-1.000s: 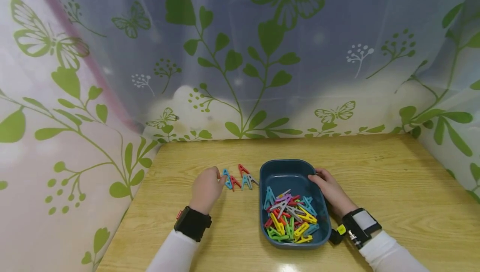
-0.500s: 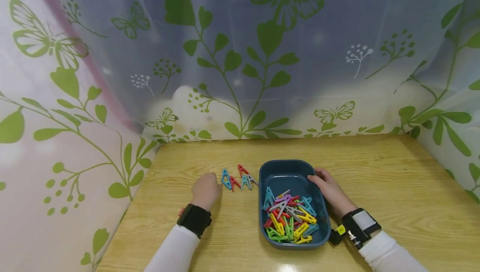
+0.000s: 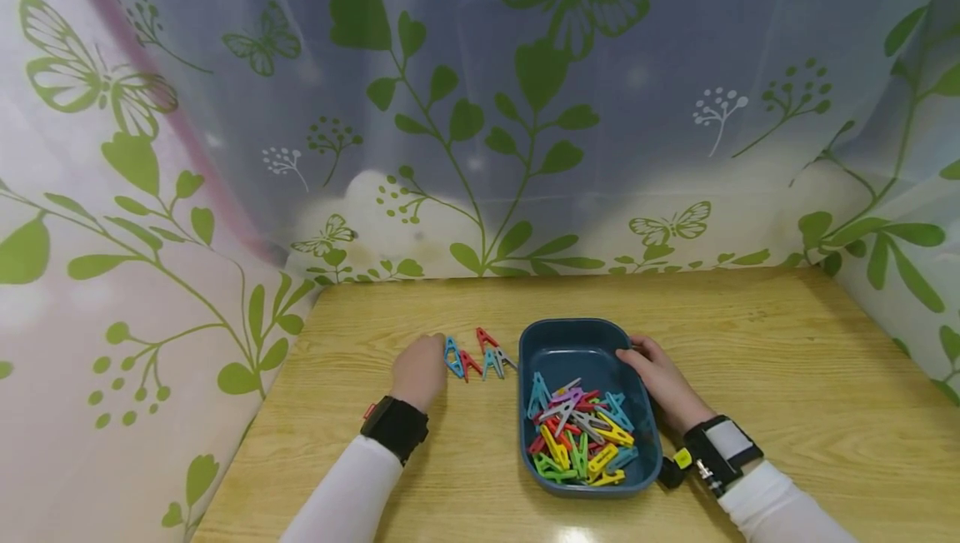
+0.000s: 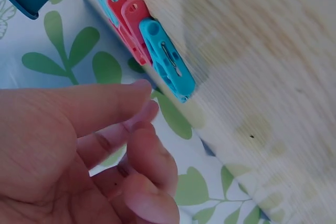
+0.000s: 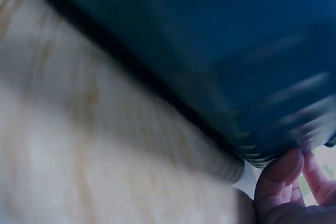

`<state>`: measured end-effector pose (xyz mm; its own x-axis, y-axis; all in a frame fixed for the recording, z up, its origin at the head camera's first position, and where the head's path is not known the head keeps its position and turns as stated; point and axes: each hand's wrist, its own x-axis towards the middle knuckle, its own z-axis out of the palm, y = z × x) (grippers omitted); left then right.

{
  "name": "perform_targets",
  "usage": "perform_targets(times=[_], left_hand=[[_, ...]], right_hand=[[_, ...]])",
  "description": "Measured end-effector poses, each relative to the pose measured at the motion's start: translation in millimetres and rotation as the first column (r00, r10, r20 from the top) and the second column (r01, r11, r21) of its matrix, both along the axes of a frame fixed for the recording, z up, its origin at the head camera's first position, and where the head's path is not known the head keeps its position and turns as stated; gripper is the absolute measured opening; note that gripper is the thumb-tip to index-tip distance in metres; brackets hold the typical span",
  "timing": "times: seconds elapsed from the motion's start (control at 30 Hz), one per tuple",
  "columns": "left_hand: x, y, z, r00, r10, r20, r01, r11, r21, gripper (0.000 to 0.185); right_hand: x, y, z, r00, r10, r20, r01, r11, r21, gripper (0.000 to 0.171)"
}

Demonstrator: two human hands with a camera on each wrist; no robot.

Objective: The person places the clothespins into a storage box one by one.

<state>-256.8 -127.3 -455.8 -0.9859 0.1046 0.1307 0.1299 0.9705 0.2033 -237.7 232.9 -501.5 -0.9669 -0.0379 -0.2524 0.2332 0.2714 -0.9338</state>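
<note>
Left hand [image 3: 421, 370] had moved back in toward the row of loose pegs [image 3: 474, 357] on the table [image 3: 750, 360] vs half a sec earlier, when it sat a bit nearer the person and further left. In the left wrist view its fingers [image 4: 113, 106] were loosely curled, holding nothing, tips just beside the near blue peg [image 4: 167, 59] w/ a small gap; not gripping yet. My read: it was lining up on that end peg, either to nudge it or pick it up.

Row itself hadn't shifted: blue, red, blue-grey pegs standing side by side, just left of the tray [image 3: 577, 343].

Tray = dark blue, oblong. Far half bare; near half held a heap of mixed pegs [image 3: 577, 435] – yellow, green, red, blue, grey, purple.

Right hand [image 3: 660, 381] hadn't moved, fingers curled over the tray's right rim, steadying it; right wrist view showed fingertips [image 5: 286, 169] against the tray wall [image 5: 210, 40].
</note>
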Motion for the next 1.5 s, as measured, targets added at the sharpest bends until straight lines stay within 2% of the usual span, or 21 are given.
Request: perform_targets(times=[0.13,0.27,0.9,1.23,1.37,1.5], left_hand=[[-0.7,4,3.5,0.999,-0.037,0.014,0.037,0.999,-0.02,0.022],[-2.2,4,1.4,0.998,-0.048,0.049,0.05,0.998,-0.041,0.025],[-6.7,6,-4.8,0.998,-0.056,0.036,0.059,0.995,-0.082,0.022],[-6.9,3,-9.9,0.998,-0.054,-0.028,0.052,0.997,-0.063,0.03],[-4.2,3,-5.4,0.996,-0.069,-0.063,0.067,0.997,-0.043,0.027],[0.7,3,2.7,0.987,-0.09,-0.135,0.085,0.996,-0.041,0.022]], right_hand=[[1.4,-1,2.5,1.0,-0.001,0.001,0.001,1.0,0.0,0.07],[0.0,-1,1.1,1.0,-0.003,0.002,0.003,1.0,0.0,0.07],[-0.2,-1,1.6,1.0,-0.004,0.004,0.004,1.0,-0.008,0.068],[-0.3,-1,2.4,1.0,-0.003,0.003,0.003,1.0,-0.001,0.068],[-0.1,-1,1.7,1.0,-0.009,0.005,0.009,1.0,0.0,0.067],[0.9,0,2.5,1.0,-0.003,-0.002,0.003,1.0,0.0,0.068]])
